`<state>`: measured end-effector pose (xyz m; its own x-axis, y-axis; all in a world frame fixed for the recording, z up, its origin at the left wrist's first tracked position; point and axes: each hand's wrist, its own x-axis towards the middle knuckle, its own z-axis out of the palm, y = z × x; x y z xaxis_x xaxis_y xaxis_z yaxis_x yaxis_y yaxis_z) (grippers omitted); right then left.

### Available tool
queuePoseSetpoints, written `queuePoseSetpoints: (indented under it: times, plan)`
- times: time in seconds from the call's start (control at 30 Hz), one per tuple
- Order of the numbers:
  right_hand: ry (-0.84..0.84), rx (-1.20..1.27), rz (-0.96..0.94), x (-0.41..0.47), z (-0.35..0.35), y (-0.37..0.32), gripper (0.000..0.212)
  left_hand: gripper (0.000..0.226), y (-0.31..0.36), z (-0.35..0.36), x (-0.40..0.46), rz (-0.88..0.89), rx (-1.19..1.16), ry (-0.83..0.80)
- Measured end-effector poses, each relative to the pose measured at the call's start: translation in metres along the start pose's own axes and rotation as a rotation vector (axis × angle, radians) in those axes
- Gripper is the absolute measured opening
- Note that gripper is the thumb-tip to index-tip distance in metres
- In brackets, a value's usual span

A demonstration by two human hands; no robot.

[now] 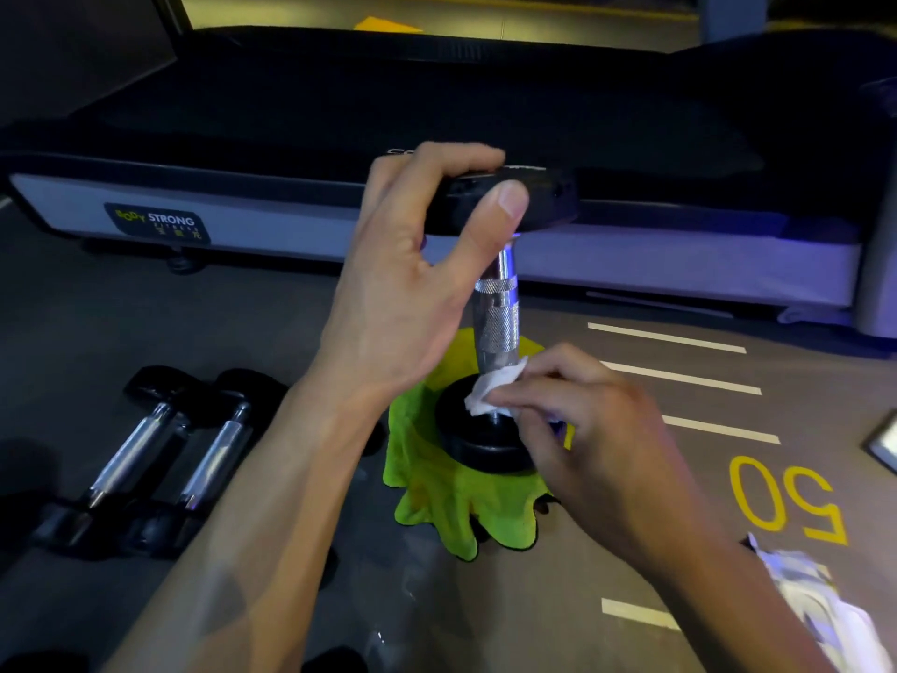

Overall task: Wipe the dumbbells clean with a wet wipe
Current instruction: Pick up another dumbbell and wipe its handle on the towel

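Note:
A dumbbell (497, 313) with a chrome knurled handle and black heads stands upright on a lime-green cloth (451, 507) on the floor. My left hand (412, 279) grips its upper black head from the left, thumb across the front. My right hand (577, 429) pinches a crumpled white wet wipe (490, 388) and presses it against the foot of the handle, on top of the lower head. Two more dumbbells (126, 459) (213, 454) lie side by side on the floor at the left.
A treadmill (291, 225) with a grey side rail runs across the back. The grey floor (679, 478) bears white lines and a yellow "50" on the right. A white wipe packet (820, 609) lies at lower right. Dark shapes sit along the bottom edge.

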<state>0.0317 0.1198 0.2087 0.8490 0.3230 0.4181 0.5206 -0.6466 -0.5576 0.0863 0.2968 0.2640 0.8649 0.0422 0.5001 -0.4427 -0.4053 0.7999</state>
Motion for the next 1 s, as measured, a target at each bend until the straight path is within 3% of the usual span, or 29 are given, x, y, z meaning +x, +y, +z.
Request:
queuePoseSetpoints:
  times: [0.1, 0.23, 0.33, 0.43, 0.57, 0.67, 0.73, 0.8, 1.0]
  plan:
    - [-0.063, -0.338, 0.000, 0.002, 0.010, -0.026, 0.040, 0.023, 0.002, 0.001, -0.001, -0.012, 0.007, 0.018]
    - [-0.136, -0.543, 0.059, 0.006, 0.019, -0.057, 0.024, 0.038, 0.005, 0.005, -0.002, -0.035, -0.005, 0.050]
    - [-0.099, -0.300, -0.002, 0.006, 0.014, -0.025, 0.037, 0.035, 0.004, 0.005, -0.002, -0.053, -0.073, 0.066]
    - [-0.171, 0.069, 0.136, 0.012, -0.014, 0.002, 0.030, 0.032, 0.004, 0.003, -0.001, -0.053, -0.115, 0.061]
    - [-0.126, 0.318, 0.276, 0.013, -0.009, 0.011, 0.028, 0.032, 0.005, 0.004, 0.002, -0.066, -0.155, 0.041]
    - [-0.010, 0.163, 0.170, 0.004, 0.007, -0.003, 0.025, 0.030, 0.005, 0.004, 0.003, -0.074, -0.130, 0.055]
    - [-0.009, -0.105, 0.035, 0.000, 0.014, -0.017, 0.031, 0.030, 0.004, 0.004, 0.004, -0.078, -0.125, 0.059]
    - [-0.034, -0.204, 0.009, 0.002, 0.016, -0.022, 0.036, 0.031, 0.003, 0.003, 0.005, -0.078, -0.131, 0.054]
    - [0.056, 0.144, 0.193, 0.008, 0.012, 0.008, 0.019, 0.030, -0.002, -0.001, 0.005, -0.076, -0.202, 0.031]
